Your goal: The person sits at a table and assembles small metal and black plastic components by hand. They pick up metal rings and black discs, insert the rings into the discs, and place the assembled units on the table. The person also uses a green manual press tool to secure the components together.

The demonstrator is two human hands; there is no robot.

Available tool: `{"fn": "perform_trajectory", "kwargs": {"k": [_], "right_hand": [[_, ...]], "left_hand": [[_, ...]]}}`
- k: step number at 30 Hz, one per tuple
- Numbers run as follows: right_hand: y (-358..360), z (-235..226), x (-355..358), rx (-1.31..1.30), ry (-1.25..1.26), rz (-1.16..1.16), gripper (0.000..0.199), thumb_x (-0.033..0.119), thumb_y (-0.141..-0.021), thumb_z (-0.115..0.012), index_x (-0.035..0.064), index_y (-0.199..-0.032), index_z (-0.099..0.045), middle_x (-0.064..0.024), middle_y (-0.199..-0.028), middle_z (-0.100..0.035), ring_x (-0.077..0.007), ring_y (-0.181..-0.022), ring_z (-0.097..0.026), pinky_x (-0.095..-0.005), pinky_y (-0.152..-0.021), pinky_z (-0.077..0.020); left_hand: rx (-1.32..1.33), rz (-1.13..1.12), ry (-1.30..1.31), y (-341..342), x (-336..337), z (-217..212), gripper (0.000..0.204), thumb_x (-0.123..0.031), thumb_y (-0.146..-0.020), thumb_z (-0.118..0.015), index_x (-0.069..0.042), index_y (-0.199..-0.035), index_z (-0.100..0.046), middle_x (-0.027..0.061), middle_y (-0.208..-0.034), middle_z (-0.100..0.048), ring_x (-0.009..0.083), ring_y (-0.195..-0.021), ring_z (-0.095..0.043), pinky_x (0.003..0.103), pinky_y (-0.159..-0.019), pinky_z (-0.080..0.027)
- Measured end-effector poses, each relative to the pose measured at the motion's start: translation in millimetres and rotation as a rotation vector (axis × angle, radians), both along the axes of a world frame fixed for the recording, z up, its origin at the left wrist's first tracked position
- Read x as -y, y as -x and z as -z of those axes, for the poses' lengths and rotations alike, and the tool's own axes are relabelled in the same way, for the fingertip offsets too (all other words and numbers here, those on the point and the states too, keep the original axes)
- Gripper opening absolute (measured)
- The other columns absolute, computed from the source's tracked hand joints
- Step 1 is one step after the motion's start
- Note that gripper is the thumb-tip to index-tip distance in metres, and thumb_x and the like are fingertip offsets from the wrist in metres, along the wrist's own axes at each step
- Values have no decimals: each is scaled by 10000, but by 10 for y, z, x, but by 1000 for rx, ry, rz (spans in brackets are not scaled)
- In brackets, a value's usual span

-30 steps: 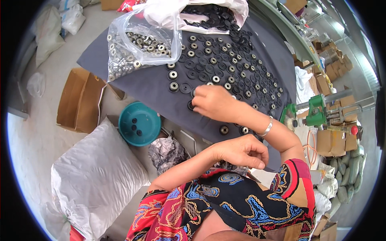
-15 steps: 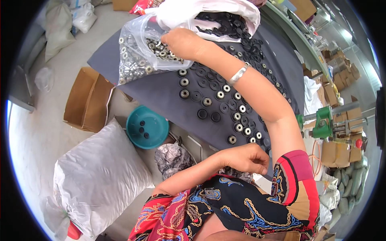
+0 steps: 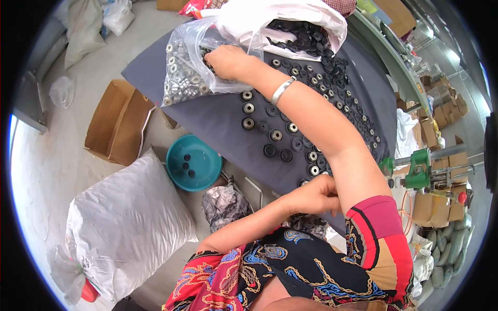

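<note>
My right hand reaches across the cloth-covered table into the mouth of a clear plastic bag. Inside the bag lie many small metal bearings. The fingers look curled among them, and their tips are hidden. My left hand is closed at the table's near edge, below my right forearm, its fingertips turned out of sight. Rows of black round wheel-like pieces cover the dark cloth, several with a metal bearing in the middle. The right forearm hides part of them.
Behind, a white sack spills black pieces. Left of the table stand an open cardboard box, a teal basin with black pieces, and a large full white sack. A green metal press-like tool stands at right.
My right hand has sunk lower into the plastic bag. My left hand has moved forward and left, over the nearest pieces. The whole view has shifted slightly.
</note>
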State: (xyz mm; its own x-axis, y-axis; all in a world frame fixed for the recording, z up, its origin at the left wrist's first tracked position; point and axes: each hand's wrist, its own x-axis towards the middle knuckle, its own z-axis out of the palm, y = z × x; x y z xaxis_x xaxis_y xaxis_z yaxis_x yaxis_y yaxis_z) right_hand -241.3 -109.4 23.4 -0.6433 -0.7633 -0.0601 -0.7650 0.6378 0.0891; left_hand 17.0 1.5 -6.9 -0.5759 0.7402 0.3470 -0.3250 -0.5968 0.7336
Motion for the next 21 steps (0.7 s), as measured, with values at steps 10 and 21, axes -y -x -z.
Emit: {"fn": "perform_trajectory", "kwargs": {"k": [10, 21], "right_hand": [[82, 38, -63, -200, 105, -152, 156, 46, -757, -578, 9, -843, -703, -193, -869, -681, -351, -854, -668, -417, -755, -535], [-72, 17, 22, -79, 77, -39, 174, 41, -786, -557, 9, -872, -705, -208, -932, -674, -340, -895, -663, -405, -780, -531]], "left_hand": [[602, -443, 0, 201, 183, -82, 139, -112, -878, -549, 6, -894, -621, 68, -719, -653, 138, -598, -625, 236, -501, -440], [669, -564, -126, 226, 225, -36, 133, -105, -898, -513, 2, -928, -587, 84, -772, -663, 156, -664, -653, 241, -528, -434]]}}
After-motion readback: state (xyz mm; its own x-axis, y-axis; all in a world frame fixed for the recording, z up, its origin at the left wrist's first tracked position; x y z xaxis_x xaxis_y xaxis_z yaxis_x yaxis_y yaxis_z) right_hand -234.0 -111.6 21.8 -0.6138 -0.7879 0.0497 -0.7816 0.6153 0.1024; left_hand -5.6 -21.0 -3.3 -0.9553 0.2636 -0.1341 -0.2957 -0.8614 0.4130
